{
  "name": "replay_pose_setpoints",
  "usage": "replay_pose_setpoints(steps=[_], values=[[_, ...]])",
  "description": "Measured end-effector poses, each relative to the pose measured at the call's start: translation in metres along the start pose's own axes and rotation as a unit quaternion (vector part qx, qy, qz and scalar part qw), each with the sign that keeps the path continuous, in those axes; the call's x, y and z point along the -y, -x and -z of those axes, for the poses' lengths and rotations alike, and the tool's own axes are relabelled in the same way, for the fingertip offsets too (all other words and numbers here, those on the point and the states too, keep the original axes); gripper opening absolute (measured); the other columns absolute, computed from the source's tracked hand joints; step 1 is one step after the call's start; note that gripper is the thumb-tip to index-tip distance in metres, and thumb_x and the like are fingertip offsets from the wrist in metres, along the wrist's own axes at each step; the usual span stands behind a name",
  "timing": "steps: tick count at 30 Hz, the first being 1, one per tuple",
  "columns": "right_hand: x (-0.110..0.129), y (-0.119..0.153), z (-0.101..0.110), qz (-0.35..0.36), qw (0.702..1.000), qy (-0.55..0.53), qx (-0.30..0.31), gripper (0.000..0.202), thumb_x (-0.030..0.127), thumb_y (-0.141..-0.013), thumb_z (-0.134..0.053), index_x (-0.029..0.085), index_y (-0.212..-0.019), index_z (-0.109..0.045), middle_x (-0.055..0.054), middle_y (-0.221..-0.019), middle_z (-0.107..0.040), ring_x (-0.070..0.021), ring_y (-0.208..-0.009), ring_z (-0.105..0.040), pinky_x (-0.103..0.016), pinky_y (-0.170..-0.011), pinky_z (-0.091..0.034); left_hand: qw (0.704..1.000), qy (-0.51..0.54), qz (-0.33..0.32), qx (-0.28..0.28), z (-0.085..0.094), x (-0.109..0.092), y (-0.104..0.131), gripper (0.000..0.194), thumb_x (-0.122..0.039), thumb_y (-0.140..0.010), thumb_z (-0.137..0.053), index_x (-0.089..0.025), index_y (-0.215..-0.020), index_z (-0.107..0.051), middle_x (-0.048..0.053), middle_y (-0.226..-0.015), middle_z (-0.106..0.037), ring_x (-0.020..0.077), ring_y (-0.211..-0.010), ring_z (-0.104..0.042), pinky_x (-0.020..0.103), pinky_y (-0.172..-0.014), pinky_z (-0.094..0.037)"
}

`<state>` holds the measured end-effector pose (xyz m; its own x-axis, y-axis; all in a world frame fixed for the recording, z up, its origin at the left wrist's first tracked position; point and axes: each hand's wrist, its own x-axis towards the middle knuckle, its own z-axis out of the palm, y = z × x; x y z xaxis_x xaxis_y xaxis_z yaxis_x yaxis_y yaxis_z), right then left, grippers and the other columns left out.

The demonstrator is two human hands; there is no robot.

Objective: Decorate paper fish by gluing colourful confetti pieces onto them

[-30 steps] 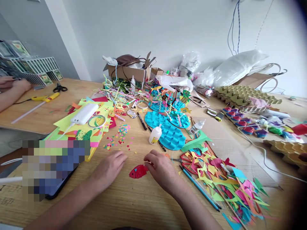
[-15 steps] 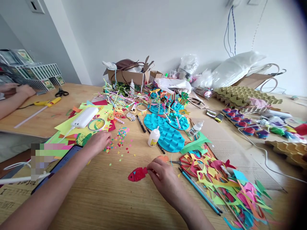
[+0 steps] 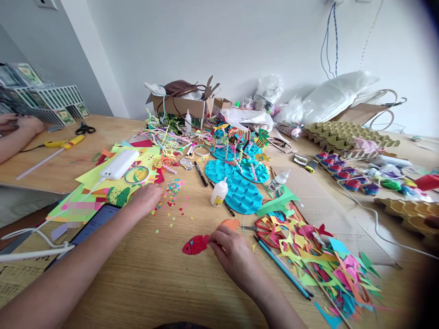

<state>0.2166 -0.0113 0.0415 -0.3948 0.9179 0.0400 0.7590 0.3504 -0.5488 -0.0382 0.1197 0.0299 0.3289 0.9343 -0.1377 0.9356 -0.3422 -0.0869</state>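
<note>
My right hand [image 3: 231,249] pinches the tail end of a red paper fish [image 3: 194,245], which has a black eye and a small blue mark behind its head. The fish lies at the wood tabletop, pointing left. An orange paper cutout [image 3: 230,224] shows just behind that hand. My left hand [image 3: 148,197] is at the left edge of scattered paper confetti [image 3: 174,186], its fingers drawn together; whatever they hold is hidden. A white glue bottle [image 3: 219,193] stands upright between the confetti and a blue textured paper oval [image 3: 240,189].
Coloured paper scraps [image 3: 318,256] and blue pencils [image 3: 283,269] lie at the right. A phone [image 3: 99,224] and power bank [image 3: 120,164] are at the left. Another person's hand [image 3: 29,125] rests near a yellow glue gun [image 3: 65,142]. Egg trays [image 3: 350,137] stand at the far right.
The view has shifted slightly. My left hand has moved a little to the right, along the confetti's edge. My right hand keeps its pinch on the fish's tail.
</note>
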Motion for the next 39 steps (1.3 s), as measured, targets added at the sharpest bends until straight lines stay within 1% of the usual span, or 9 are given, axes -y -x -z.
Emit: replay_pose_setpoints(steps=[5,11,19,21,24,26,28,32,39], values=[[-0.001,0.001,-0.001,-0.007,1.0,-0.001,0.004,0.016,0.014,-0.082,-0.045,0.018,-0.079,-0.06,-0.002,-0.079,-0.056,-0.0111,-0.07,-0.053,-0.02,-0.06,-0.035,1.0,-0.003,0.01,-0.018,-0.002,-0.006,0.005,0.017,-0.013,-0.078,-0.041,-0.012,-0.083,-0.057,0.012,-0.085,-0.06,0.0223,-0.086,-0.055,0.032,-0.074,-0.04],[-0.001,0.001,-0.002,-0.011,1.0,0.006,0.009,0.017,0.013,-0.082,-0.044,0.018,-0.079,-0.06,-0.002,-0.079,-0.056,-0.011,-0.071,-0.053,-0.02,-0.06,-0.035,0.999,0.005,0.009,-0.035,-0.004,-0.006,0.007,0.02,-0.011,-0.079,-0.037,-0.012,-0.08,-0.057,0.013,-0.084,-0.059,0.0224,-0.085,-0.056,0.031,-0.073,-0.04],[-0.001,0.001,-0.001,-0.017,1.0,-0.014,0.007,0.016,0.012,-0.08,-0.046,0.018,-0.078,-0.061,-0.002,-0.077,-0.057,-0.0115,-0.069,-0.053,-0.02,-0.059,-0.035,0.994,0.087,0.036,-0.053,0.012,-0.001,0.015,0.019,-0.02,-0.078,-0.037,-0.018,-0.071,-0.055,0.002,-0.072,-0.06,0.0157,-0.068,-0.055,0.023,-0.06,-0.038],[0.001,-0.001,0.003,-0.019,0.999,-0.044,-0.006,0.016,0.011,-0.079,-0.047,0.018,-0.078,-0.061,-0.002,-0.078,-0.058,-0.0113,-0.069,-0.053,-0.02,-0.059,-0.036,0.978,0.2,0.031,-0.045,0.018,-0.005,0.022,0.018,-0.027,-0.076,-0.038,-0.018,-0.071,-0.054,-0.002,-0.066,-0.058,0.013,-0.061,-0.053,0.02,-0.056,-0.038],[0.011,-0.006,0.009,-0.02,0.995,-0.098,-0.024,0.015,0.009,-0.077,-0.05,0.017,-0.075,-0.062,-0.001,-0.076,-0.059,-0.0107,-0.069,-0.054,-0.019,-0.06,-0.037,0.909,0.416,0.001,-0.006,0.026,-0.019,0.036,0.021,-0.036,-0.072,-0.042,-0.017,-0.07,-0.053,-0.003,-0.062,-0.052,0.0118,-0.057,-0.048,0.019,-0.051,-0.037],[0.019,-0.013,0.013,-0.024,0.991,-0.125,-0.029,0.014,0.008,-0.075,-0.051,0.017,-0.073,-0.062,0.0,-0.073,-0.059,-0.01,-0.067,-0.054,-0.018,-0.059,-0.038,0.869,0.495,-0.009,0.016,0.029,-0.033,0.045,0.022,-0.038,-0.07,-0.045,-0.017,-0.07,-0.053,-0.003,-0.063,-0.05,0.0114,-0.058,-0.046,0.019,-0.051,-0.037],[0.026,-0.02,0.014,-0.028,0.987,-0.154,-0.038,0.013,0.008,-0.074,-0.052,0.017,-0.075,-0.062,0.001,-0.071,-0.059,-0.0093,-0.065,-0.054,-0.018,-0.058,-0.038,0.844,0.534,-0.02,0.038,0.031,-0.046,0.052,0.021,-0.037,-0.069,-0.047,-0.017,-0.069,-0.052,-0.004,-0.06,-0.046,0.0101,-0.055,-0.043,0.019,-0.049,-0.035],[0.029,-0.033,0.006,-0.052,0.982,-0.173,-0.058,0.01,0.014,-0.073,-0.055,0.016,-0.08,-0.061,0.001,-0.069,-0.058,-0.0091,-0.061,-0.051,-0.018,-0.055,-0.037,0.824,0.561,-0.034,0.073,0.03,-0.067,0.06,0.019,-0.034,-0.068,-0.047,-0.016,-0.068,-0.051,-0.005,-0.057,-0.045,0.0092,-0.052,-0.04,0.019,-0.047,-0.033],[0.028,-0.037,-0.003,-0.076,0.976,-0.201,-0.032,0.007,0.015,-0.071,-0.053,0.016,-0.07,-0.061,0.002,-0.06,-0.056,-0.0081,-0.055,-0.047,-0.016,-0.048,-0.031,0.827,0.552,-0.072,0.08,0.02,-0.079,0.06,0.017,-0.031,-0.069,-0.045,-0.015,-0.063,-0.049,-0.006,-0.055,-0.039,0.0089,-0.053,-0.036,0.019,-0.048,-0.029]])
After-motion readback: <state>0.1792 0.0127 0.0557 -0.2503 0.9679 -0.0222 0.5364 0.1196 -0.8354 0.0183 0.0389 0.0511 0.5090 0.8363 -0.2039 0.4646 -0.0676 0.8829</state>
